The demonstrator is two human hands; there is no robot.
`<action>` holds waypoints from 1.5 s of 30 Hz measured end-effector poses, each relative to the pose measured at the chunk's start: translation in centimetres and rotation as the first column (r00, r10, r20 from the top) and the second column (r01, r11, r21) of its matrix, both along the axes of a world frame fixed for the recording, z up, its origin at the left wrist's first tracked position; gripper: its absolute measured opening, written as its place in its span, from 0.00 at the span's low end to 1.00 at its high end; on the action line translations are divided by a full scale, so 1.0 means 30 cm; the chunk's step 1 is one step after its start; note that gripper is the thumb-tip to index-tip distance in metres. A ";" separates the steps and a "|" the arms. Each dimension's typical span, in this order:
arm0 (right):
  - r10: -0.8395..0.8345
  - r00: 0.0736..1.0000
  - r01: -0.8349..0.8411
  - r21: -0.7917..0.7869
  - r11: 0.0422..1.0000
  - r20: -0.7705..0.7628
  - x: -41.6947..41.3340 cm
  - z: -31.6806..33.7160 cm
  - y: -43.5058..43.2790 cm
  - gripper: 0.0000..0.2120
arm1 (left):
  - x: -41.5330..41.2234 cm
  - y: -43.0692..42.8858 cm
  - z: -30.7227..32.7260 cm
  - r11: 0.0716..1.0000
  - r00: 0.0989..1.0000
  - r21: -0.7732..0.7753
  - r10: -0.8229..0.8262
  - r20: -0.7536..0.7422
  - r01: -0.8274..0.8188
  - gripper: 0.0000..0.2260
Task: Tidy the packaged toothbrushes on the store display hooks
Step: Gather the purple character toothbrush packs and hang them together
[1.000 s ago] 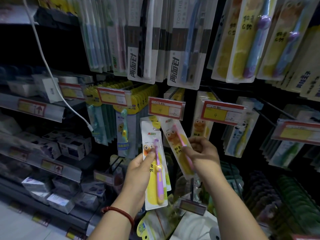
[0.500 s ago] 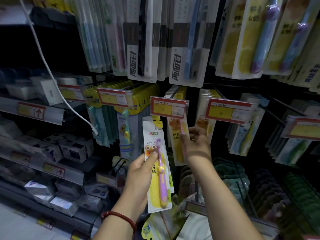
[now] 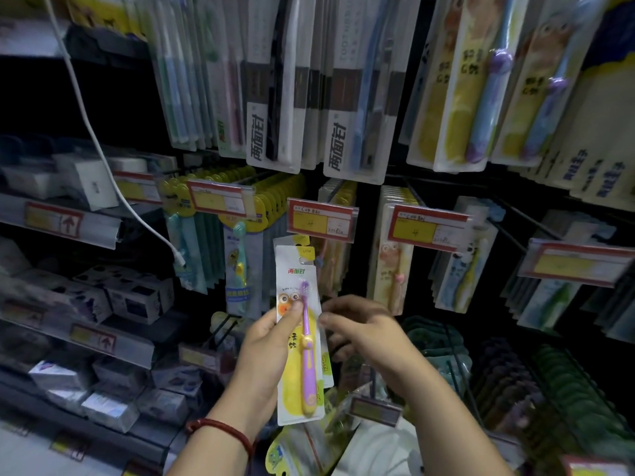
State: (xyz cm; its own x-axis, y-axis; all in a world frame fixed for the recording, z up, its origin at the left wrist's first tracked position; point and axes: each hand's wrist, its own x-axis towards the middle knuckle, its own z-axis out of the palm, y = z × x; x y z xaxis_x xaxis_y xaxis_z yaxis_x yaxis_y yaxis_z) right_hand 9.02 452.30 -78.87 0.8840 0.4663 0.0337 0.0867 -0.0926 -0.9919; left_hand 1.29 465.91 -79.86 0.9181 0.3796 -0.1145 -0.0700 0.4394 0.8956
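Because the purple toothbrush pack (image 3: 299, 338) is not on any hook yet, the left hand (image 3: 266, 348) holds it upright with the hang hole on top, so it can go straight onto a hook. The thumb presses across the front of the card and the fingers are curled behind it; a second card seems to lie behind in the same grip. The right hand (image 3: 360, 326) is at three o'clock of the pack, just beside its edge, with fingers half curled and apparently holding nothing; it is too blurred to tell if the fingertips touch the card. At twelve o'clock of the pack hangs a red and yellow price tag (image 3: 321, 219), with similar hanging packs (image 3: 338, 255) behind it, so this hook is probably the goal
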 end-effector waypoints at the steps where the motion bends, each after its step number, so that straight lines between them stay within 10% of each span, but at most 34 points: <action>1: 0.004 1.000 -0.003 0.016 1.000 -0.010 -0.006 0.000 -0.008 0.04 | -0.001 -0.002 -0.001 1.000 1.000 -0.005 -0.013 0.001 0.013 0.10; 12: -0.012 0.993 0.032 0.171 0.985 -0.114 -0.043 0.016 -0.108 0.10 | 0.002 -0.039 0.007 0.987 0.985 0.001 -0.163 0.060 0.163 0.11; 19: -0.350 0.934 0.357 0.247 0.901 -0.074 -0.007 -0.004 -0.150 0.08 | 0.033 -0.061 -0.006 0.994 0.995 -0.044 -0.094 0.032 0.096 0.09; 41: -0.728 0.684 0.730 -0.039 0.683 0.046 0.107 -0.036 -0.173 0.06 | 0.054 -0.061 0.005 0.999 0.999 0.020 -0.035 -0.006 0.035 0.07; 45: -0.484 0.875 0.482 -0.076 0.873 -0.012 0.052 -0.050 -0.143 0.03 | 0.052 -0.060 0.014 1.000 1.000 0.010 -0.019 -0.004 0.019 0.07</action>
